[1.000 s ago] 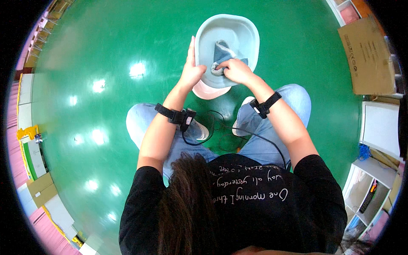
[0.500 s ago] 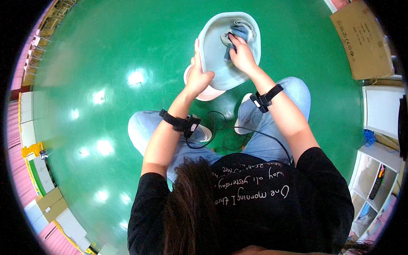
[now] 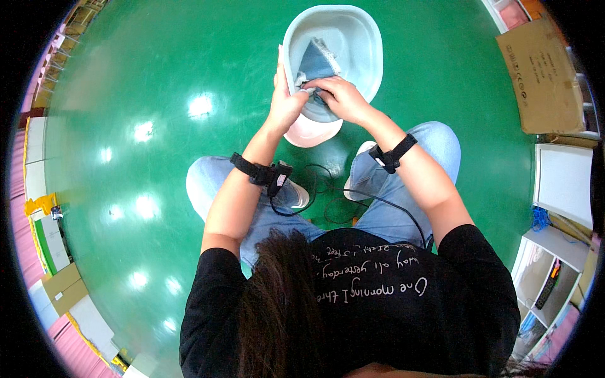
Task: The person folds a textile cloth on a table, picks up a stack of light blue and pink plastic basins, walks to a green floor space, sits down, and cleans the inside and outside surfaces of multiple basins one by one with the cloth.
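A light blue plastic basin (image 3: 360,38) is tilted up in front of me. My left hand (image 3: 285,106) grips its left rim, the fingers along the outer wall and the thumb at the near edge. Inside lies a bunched blue-grey cloth (image 3: 317,62) with a whitish edge. My right hand (image 3: 344,99) reaches into the near part of the basin with its fingers closed on the cloth; the fingertips are partly hidden in the folds. A pale pink rounded basin-like thing (image 3: 313,134) shows underneath, mostly covered.
Black cables (image 3: 328,183) loop between my shoes on the shiny green floor (image 3: 126,82). A cardboard box (image 3: 539,75) and a white shelf unit (image 3: 545,277) stand along the right side. Boxes (image 3: 66,290) and pink curtain-like cloth line the left.
My right hand and the cloth have moved from the basin's far right part to its near left part. The basin has shifted slightly away and left, uncovering more of the pink thing.
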Demonstrator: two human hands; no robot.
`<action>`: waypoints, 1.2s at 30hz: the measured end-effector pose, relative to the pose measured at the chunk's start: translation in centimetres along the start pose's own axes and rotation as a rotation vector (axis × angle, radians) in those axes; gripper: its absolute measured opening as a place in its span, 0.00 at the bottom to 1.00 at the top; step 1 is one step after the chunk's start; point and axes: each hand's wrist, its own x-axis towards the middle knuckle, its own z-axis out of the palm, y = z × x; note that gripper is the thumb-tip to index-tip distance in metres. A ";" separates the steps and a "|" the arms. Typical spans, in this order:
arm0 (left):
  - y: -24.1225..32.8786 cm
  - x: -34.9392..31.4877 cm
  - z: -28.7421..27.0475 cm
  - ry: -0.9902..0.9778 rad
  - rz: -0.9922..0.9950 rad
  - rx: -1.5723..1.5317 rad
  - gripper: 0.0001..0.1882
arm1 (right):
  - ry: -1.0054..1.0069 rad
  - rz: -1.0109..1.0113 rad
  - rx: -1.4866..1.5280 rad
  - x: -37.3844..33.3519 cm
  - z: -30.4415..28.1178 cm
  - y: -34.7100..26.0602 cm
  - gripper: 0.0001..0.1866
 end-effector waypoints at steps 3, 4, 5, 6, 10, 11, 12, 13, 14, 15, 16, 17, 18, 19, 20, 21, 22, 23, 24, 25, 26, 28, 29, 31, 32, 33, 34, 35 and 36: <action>0.0 -0.1 -0.2 0.007 -0.020 -0.017 0.53 | -0.019 -0.017 0.081 0.2 -0.3 -0.1 0.16; 0.0 -0.2 -0.2 -0.010 -0.034 -0.066 0.53 | -0.054 -0.032 0.096 0.3 -0.3 -0.2 0.14; -0.1 -0.3 -0.2 -0.027 -0.048 -0.115 0.53 | -0.088 -0.047 0.111 0.3 -0.3 -0.1 0.13; -0.1 -0.3 -0.1 -0.028 -0.048 -0.115 0.53 | -0.087 -0.046 0.110 0.3 -0.4 0.1 0.13; 1.3 -1.0 0.7 -0.117 0.020 0.165 0.54 | -0.243 0.015 0.215 0.2 -1.2 0.1 0.12; 1.9 -1.2 0.9 -0.155 0.060 0.281 0.54 | -0.311 0.065 0.206 0.2 -1.4 -0.2 0.13; 1.8 -1.2 0.8 -0.168 -0.033 0.205 0.54 | -0.307 0.051 0.210 0.2 -1.2 0.1 0.13; 1.2 -1.1 0.8 -0.169 -0.033 0.205 0.54 | -0.305 0.052 0.210 0.2 -1.0 0.2 0.13; 0.7 -0.9 0.9 -0.134 0.019 0.162 0.53 | -0.311 0.065 0.185 0.3 -0.9 0.3 0.14; 0.2 -0.7 0.9 -0.100 0.070 0.120 0.52 | -0.317 0.078 0.160 0.4 -0.8 0.4 0.14; -0.2 -0.7 0.8 -0.101 0.070 0.121 0.52 | -0.314 0.078 0.160 0.4 -0.7 0.5 0.14; 0.1 -0.6 0.9 -0.067 0.013 0.025 0.52 | -0.340 0.098 0.123 0.4 -0.6 0.7 0.15; 0.4 -0.4 1.1 -0.033 -0.045 -0.070 0.51 | -0.365 0.118 0.085 0.4 -0.7 0.9 0.16; 0.7 -0.3 1.1 -0.038 -0.046 -0.070 0.51 | -0.361 0.121 0.085 0.3 -0.8 1.2 0.16; 1.3 -0.2 1.1 -0.003 -0.032 -0.078 0.51 | -0.325 0.157 0.020 0.1 -0.9 1.3 0.16; 1.9 0.0 1.0 0.031 -0.019 -0.086 0.50 | -0.289 0.193 -0.045 -0.1 -1.1 1.5 0.16; 2.5 0.0 0.9 0.030 -0.017 -0.051 0.51 | -0.265 0.259 -0.073 -0.2 -1.8 2.0 0.17; 2.6 0.2 0.6 0.027 -0.017 -0.047 0.51 | -0.237 0.311 -0.224 -0.2 -2.3 2.0 0.17; 2.7 0.3 0.3 0.040 -0.002 -0.026 0.51 | -0.177 0.324 -0.295 -0.1 -2.7 1.9 0.16; 2.8 0.4 0.1 0.053 0.013 -0.005 0.51 | -0.116 0.337 -0.367 -0.1 -3.0 1.9 0.16; 2.9 0.5 0.1 0.066 0.045 0.082 0.52 | -0.112 0.341 -0.367 -0.2 -3.0 2.0 0.16; 2.9 0.8 0.3 0.037 0.129 0.124 0.52 | 0.039 0.297 -0.398 -0.4 -2.6 2.0 0.16; 3.0 0.9 0.5 0.013 0.213 0.163 0.52 | 0.041 0.299 -0.399 -0.6 -2.2 2.3 0.16; 3.0 0.7 1.3 0.011 0.219 0.195 0.52 | 0.155 0.219 -0.354 -0.9 -1.6 3.0 0.17; 3.0 0.5 1.6 0.013 0.222 0.231 0.52 | 0.098 0.286 -0.329 -0.9 -1.4 2.9 0.17; 3.0 0.3 1.9 0.016 0.222 0.231 0.52 | 0.096 0.284 -0.329 -0.9 -1.3 3.1 0.17; 3.0 0.0 2.2 0.037 0.222 0.213 0.52 | 0.082 0.257 -0.315 -1.0 -1.1 3.4 0.17; 2.9 -0.1 2.3 0.057 0.222 0.195 0.52 | 0.068 0.230 -0.302 -0.9 -1.1 3.4 0.17; 2.6 -0.3 2.3 0.063 0.216 0.138 0.49 | 0.067 0.228 -0.303 -0.9 -1.0 3.3 0.17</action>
